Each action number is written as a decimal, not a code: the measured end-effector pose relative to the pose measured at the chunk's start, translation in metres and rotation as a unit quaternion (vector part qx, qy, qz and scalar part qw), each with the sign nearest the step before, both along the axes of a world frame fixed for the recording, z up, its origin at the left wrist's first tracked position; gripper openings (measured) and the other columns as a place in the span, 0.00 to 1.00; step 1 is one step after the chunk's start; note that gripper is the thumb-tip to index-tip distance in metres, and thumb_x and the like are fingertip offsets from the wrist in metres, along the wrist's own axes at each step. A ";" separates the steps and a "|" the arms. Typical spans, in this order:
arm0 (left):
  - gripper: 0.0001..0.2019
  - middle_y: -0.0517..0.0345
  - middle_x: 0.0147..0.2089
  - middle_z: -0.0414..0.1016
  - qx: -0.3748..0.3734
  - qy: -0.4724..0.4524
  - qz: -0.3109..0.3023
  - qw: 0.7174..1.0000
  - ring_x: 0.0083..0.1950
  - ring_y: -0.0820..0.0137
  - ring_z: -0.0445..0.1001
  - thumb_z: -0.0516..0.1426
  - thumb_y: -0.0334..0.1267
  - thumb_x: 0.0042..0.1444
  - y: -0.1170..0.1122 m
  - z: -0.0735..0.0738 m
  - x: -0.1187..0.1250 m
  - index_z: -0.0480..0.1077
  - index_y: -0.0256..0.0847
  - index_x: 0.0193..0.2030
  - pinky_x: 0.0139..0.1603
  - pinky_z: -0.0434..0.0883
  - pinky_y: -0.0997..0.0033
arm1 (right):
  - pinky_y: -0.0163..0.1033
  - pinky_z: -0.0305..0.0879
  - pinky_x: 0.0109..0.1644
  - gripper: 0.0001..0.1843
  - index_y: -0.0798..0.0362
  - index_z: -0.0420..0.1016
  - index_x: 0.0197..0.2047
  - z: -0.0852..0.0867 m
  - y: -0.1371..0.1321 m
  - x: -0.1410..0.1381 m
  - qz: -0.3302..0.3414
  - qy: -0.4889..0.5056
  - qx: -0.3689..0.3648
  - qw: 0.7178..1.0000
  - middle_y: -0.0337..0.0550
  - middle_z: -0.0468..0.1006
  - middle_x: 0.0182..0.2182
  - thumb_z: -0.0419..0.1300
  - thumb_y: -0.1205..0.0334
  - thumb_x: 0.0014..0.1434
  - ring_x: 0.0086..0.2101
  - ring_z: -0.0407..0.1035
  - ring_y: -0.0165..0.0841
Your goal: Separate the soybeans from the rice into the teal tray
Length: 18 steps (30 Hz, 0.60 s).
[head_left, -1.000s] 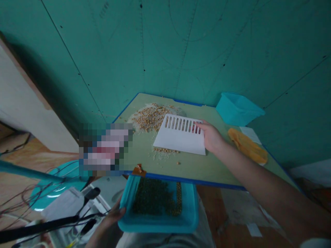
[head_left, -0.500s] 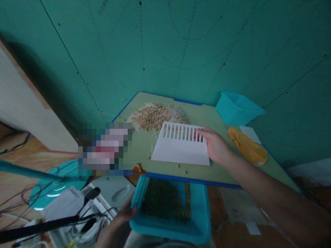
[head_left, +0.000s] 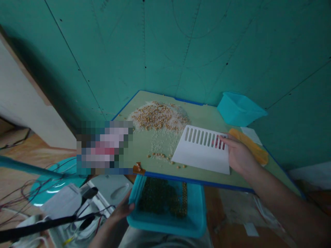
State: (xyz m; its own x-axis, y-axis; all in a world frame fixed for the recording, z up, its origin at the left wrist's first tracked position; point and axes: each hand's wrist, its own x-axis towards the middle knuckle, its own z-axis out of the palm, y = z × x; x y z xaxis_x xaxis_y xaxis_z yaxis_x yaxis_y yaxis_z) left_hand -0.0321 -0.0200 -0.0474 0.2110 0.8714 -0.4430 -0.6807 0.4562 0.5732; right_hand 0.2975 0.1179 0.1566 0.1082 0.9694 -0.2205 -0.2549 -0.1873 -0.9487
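My right hand (head_left: 239,151) grips the right end of a white slotted plastic scraper (head_left: 203,155), fingers showing through its slots. The scraper lies low over the right-middle of the pale tabletop (head_left: 227,119). Left of it, a mound of white grains and round yellow beans (head_left: 157,115) sits toward the back. Several stray beans (head_left: 159,155) and scattered grains lie near the front edge. Below that edge my left hand (head_left: 124,208) holds the left rim of a turquoise tub (head_left: 168,225), which contains yellowish beans and a darker mass I cannot make out.
A turquoise bin (head_left: 239,110) stands at the table's back right, beside an orange cloth (head_left: 249,148). A pixelated patch (head_left: 106,146) covers the table's left side. Brown tape (head_left: 139,168) sits on the front edge. Cables and a turquoise stool (head_left: 55,175) are at the lower left.
My right hand and the scraper have moved right, uncovering stray beans and grains in front of the mound. The tub and my left hand appear slightly further left in view.
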 end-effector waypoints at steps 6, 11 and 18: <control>0.12 0.61 0.37 0.82 0.006 -0.030 -0.028 0.999 0.58 0.54 0.65 0.60 0.39 0.45 -0.014 0.078 0.026 0.76 0.50 0.40 0.60 0.57 0.54 | 0.38 0.63 0.28 0.06 0.50 0.68 0.25 -0.004 -0.012 -0.002 0.006 0.001 -0.008 1.000 0.36 0.72 0.17 0.63 0.63 0.43 0.23 0.68 0.33; 0.17 0.66 0.45 0.80 0.015 -0.041 -0.032 0.999 0.61 0.62 0.61 0.56 0.37 0.50 -0.018 0.090 0.034 0.71 0.53 0.48 0.62 0.53 0.65 | 0.39 0.63 0.27 0.04 0.49 0.70 0.25 -0.004 -0.022 -0.006 -0.003 -0.005 -0.018 1.000 0.36 0.72 0.19 0.62 0.62 0.44 0.22 0.67 0.34; 0.21 0.65 0.55 0.72 0.043 -0.035 -0.047 0.997 0.66 0.60 0.50 0.56 0.37 0.49 -0.012 0.096 0.042 0.67 0.50 0.53 0.63 0.50 0.62 | 0.37 0.63 0.26 0.06 0.48 0.71 0.27 0.004 -0.039 -0.010 0.020 -0.015 -0.007 1.000 0.36 0.73 0.21 0.63 0.58 0.45 0.22 0.67 0.31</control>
